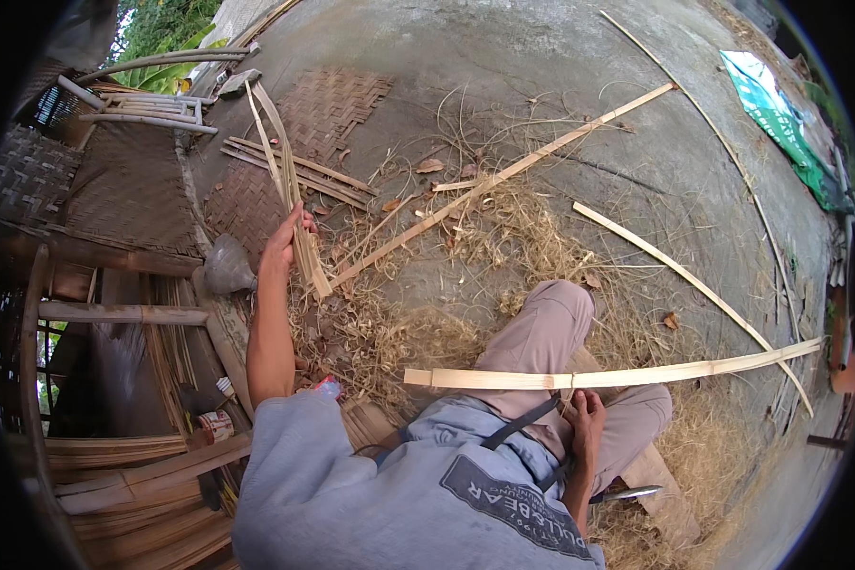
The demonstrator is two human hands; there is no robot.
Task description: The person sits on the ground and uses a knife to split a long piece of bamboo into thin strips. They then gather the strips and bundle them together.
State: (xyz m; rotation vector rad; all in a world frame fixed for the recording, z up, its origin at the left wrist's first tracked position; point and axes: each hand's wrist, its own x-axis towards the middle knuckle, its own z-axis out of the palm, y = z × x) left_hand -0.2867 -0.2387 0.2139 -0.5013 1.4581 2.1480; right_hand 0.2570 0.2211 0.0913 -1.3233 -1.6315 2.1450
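My left hand (285, 237) is stretched out to the left and grips a bundle of thin bamboo strips (285, 171) that fans up and away from it. Close to my lap, my right hand (584, 413) holds a long pale bamboo slat (617, 375) that lies across my knee and reaches far to the right. A metal blade (627, 493) lies just below my right hand, beside my leg. I sit on the ground with one knee (551, 323) raised.
Woven bamboo mats (332, 104) lie on the concrete ahead at left. Two more long slats (503, 176) (693, 285) cross the floor among dry shavings (503, 237). Bamboo poles and stacked strips (133, 484) line the left side. A green sheet (779, 114) lies at far right.
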